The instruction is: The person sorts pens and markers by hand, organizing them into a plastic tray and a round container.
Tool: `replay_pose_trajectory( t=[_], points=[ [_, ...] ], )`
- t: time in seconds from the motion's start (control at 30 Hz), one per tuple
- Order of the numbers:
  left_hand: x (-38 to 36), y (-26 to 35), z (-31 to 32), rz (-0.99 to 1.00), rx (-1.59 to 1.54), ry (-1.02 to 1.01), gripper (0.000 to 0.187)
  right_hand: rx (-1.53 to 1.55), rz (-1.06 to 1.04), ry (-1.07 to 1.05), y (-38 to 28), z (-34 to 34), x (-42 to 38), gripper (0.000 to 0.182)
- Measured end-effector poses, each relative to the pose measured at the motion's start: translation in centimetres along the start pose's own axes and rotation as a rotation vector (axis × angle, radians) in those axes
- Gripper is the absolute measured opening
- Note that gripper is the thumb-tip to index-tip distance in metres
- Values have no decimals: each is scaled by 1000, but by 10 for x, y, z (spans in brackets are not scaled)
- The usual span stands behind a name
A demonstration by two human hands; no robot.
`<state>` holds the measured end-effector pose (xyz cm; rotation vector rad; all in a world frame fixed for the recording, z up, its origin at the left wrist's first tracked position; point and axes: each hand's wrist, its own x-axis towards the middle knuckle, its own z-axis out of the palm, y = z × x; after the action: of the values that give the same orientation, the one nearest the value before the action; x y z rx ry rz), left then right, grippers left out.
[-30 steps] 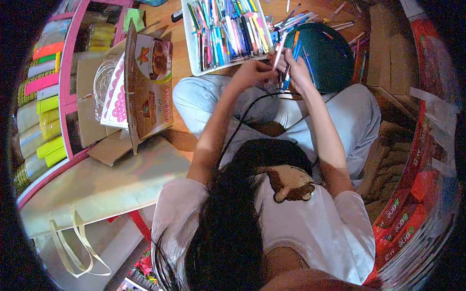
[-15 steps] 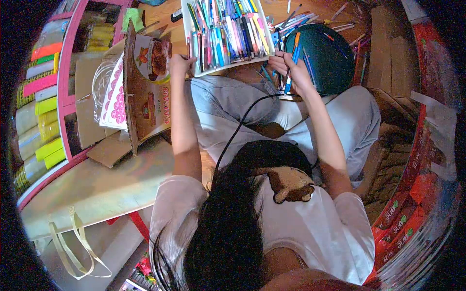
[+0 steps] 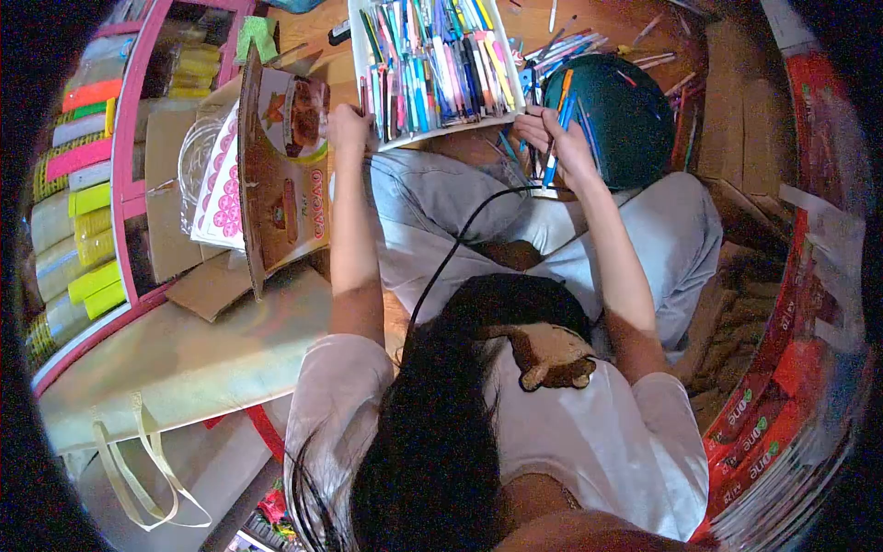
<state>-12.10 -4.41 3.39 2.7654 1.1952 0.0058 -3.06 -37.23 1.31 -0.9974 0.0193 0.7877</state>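
A white tray [image 3: 425, 137] packed with rows of pens and markers [image 3: 441, 69] lies on the floor in front of my crossed legs. My left hand [image 3: 349, 132] is closed at the tray's near left corner, its fingertips on the edge and partly hidden. My right hand [image 3: 568, 147] is by the near right corner. It holds a few pens [image 3: 553, 164], one blue and one with an orange end, upright between thumb and palm, while its fingers point toward the tray. Right behind this hand sits a dark green round object [image 3: 639, 115] with a few pens on it.
Loose pens [image 3: 575, 46] are scattered on the wooden floor beyond the green object. At left stand an open cacao carton [image 3: 292, 216] and a pink-framed shelf [image 3: 122, 175] of packets. A black cable [image 3: 457, 230] crosses my lap. Red-wrapped packs [image 3: 773, 405] line the right side.
The view has shifted slightly, so the scene sits a little lower and to the right. Both hands stay at the tray's near corners, and the right keeps its pens.
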Motion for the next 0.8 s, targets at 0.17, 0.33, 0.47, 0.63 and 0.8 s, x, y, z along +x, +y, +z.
replay_pose_trajectory(
  t=[0.17,0.33,0.47,0.63,0.8],
  points=[
    [12,19,-23,-1,-36,82,33,-29,18,21,2,-1,4,36],
    [79,26,-10,25,-78,65,34,-33,28,27,0,1,5,36],
    [105,46,-10,69,-87,74,32,-7,54,61,-2,4,9,37],
    [119,53,-3,155,33,55,32,26,75,65,-8,10,8,35],
    [86,76,-20,199,-264,80,27,132,60,50,-11,15,5,37]
  ],
)
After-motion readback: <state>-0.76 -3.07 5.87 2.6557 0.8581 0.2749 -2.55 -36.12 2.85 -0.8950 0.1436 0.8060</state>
